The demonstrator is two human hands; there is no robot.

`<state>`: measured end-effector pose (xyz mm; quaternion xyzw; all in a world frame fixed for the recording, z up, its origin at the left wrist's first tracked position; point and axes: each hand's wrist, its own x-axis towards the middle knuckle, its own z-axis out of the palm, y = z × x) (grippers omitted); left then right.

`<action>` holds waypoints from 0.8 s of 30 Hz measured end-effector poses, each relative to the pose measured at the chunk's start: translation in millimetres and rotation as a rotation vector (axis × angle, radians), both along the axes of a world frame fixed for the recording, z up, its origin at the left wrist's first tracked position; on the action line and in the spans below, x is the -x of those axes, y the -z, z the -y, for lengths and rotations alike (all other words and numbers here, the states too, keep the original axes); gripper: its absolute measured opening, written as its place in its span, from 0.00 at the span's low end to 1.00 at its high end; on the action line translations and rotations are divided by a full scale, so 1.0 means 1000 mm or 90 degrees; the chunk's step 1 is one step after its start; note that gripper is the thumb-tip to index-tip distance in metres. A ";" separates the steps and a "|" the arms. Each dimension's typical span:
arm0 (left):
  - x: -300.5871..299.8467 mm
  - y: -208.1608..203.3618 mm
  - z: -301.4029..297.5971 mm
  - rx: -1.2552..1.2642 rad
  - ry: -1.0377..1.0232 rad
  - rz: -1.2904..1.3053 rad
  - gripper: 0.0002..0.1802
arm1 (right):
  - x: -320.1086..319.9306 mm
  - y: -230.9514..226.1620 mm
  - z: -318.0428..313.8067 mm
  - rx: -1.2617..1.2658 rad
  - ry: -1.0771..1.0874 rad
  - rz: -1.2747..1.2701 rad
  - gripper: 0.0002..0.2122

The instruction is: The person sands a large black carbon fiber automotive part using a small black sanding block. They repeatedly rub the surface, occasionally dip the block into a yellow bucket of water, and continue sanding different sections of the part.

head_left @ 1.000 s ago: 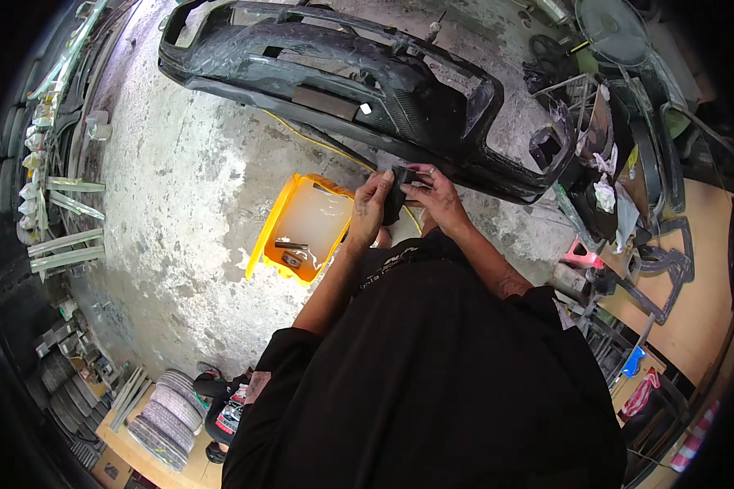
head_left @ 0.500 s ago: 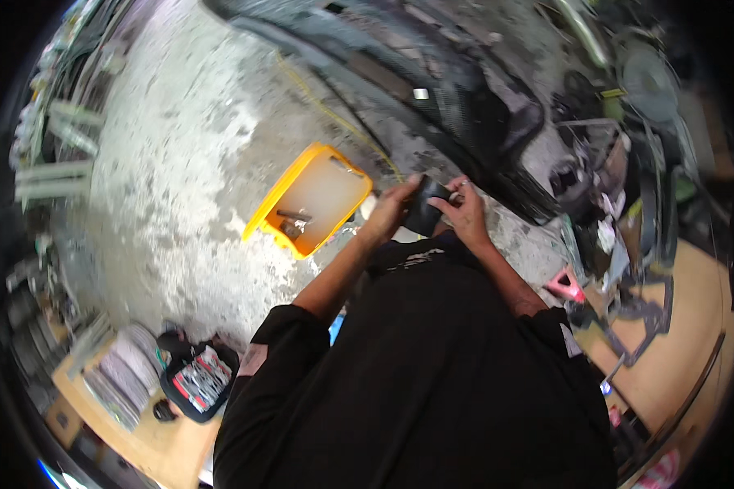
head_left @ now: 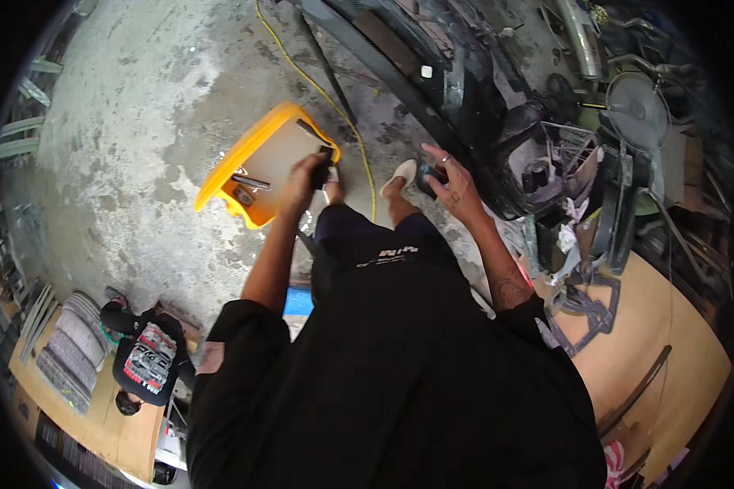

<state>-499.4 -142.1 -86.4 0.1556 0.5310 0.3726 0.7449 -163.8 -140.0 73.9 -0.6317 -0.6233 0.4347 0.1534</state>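
Observation:
My left hand (head_left: 303, 181) is closed around a flat black piece (head_left: 324, 169), at the near right rim of a yellow bin (head_left: 261, 134) filled with cloudy liquid. What the piece is made of does not show clearly. To the right, my right hand (head_left: 458, 189) is raised with thumb and fingers spread. A small dark thing (head_left: 426, 178) shows beside its thumb; whether the hand touches it I cannot tell. A grey bar-shaped tool (head_left: 251, 182) and a small dark block (head_left: 243, 194) lie at the bin's near left end.
A large black car bumper (head_left: 383, 49) lies ahead on the stained concrete floor, near a yellow cord (head_left: 318, 81). Car parts and a round fan guard (head_left: 638, 110) crowd the right, above a wooden board (head_left: 669, 326). Behind me at left, another person (head_left: 148, 359) is near grey rolls (head_left: 73, 346).
My hands, together on a black sheet before, have come apart. The left has moved left to the bin with a black piece; the right has spread its fingers. The view has shifted.

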 end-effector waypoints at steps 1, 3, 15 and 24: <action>0.015 0.015 0.000 0.025 -0.004 -0.001 0.17 | -0.010 -0.001 -0.010 -0.080 -0.079 0.076 0.35; 0.017 0.008 -0.009 0.018 -0.003 -0.026 0.17 | -0.042 -0.009 -0.027 -0.125 -0.128 0.101 0.41; -0.026 -0.028 0.022 -0.010 -0.083 -0.077 0.16 | -0.082 -0.004 -0.097 -0.056 -0.591 0.871 0.49; -0.075 -0.072 0.071 -0.035 -0.133 -0.131 0.13 | -0.119 -0.025 -0.063 -0.083 -0.512 0.462 0.44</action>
